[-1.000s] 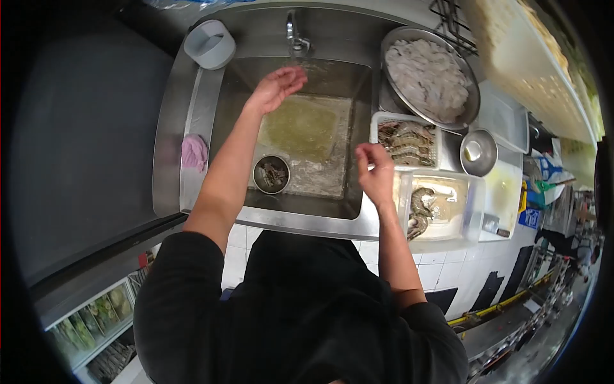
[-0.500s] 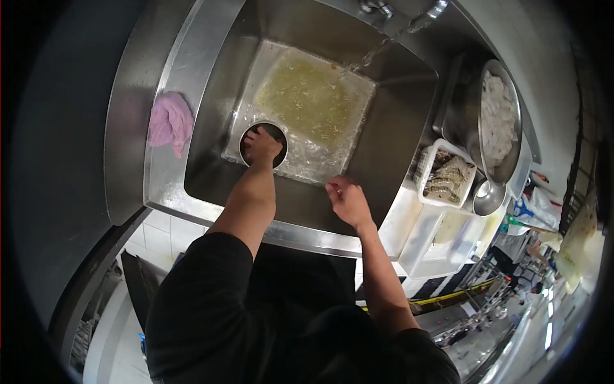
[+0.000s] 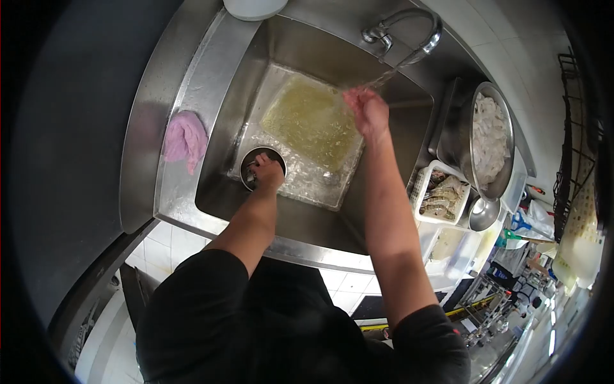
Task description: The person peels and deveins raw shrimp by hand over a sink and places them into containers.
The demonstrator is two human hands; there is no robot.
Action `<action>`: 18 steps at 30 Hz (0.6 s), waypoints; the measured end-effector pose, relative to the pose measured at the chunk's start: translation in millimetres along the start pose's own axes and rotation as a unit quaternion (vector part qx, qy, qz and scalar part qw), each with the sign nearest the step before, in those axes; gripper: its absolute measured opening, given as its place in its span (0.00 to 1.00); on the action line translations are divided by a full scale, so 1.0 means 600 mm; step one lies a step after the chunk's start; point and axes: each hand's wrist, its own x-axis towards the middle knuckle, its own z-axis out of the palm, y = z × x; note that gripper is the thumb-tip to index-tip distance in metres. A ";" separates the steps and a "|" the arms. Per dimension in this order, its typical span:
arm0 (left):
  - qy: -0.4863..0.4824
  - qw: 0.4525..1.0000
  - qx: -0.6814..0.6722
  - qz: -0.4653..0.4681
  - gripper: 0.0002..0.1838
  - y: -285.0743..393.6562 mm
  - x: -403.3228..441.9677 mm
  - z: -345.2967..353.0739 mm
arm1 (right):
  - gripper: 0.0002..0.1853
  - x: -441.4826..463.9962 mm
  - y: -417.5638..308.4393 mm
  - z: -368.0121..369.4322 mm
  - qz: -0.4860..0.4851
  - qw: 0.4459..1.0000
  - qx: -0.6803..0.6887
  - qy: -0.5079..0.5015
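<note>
My left hand (image 3: 268,173) reaches into a round metal container (image 3: 284,159) on the bottom of the steel sink (image 3: 318,229). Its fingers are curled around something greyish that I cannot make out. My right hand (image 3: 369,114) is raised under the stream from the tap (image 3: 435,40), with its fingers stretched out and water running over them. No object shows in it. Shallow water covers the sink floor, and a yellow-green patch (image 3: 310,121) lies in its middle.
Right of the sink stand a steel bowl of pale pieces (image 3: 491,141), a white basket of shrimp (image 3: 442,197), a small metal bowl (image 3: 484,214) and a clear plastic tub (image 3: 446,246). A pink cloth (image 3: 185,139) lies on the left rim. A white container (image 3: 254,6) stands behind it.
My right hand has moved from the sink's near side up into the water stream. My left hand stays in the round container, its fingers now more curled. The view has shifted slightly.
</note>
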 end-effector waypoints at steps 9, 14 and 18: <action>-0.039 0.980 -0.195 0.012 0.24 -0.066 -0.002 -0.139 | 0.11 -0.012 0.060 -0.054 -0.017 0.954 -0.190 -0.229; -0.073 0.833 -0.546 0.052 0.04 -0.044 -0.047 -0.229 | 0.17 -0.138 0.134 -0.038 -0.035 0.761 -0.610 -0.218; -0.005 0.874 -0.478 0.087 0.06 -0.037 -0.050 -0.284 | 0.17 -0.152 0.178 -0.029 -0.011 0.781 -0.593 -0.197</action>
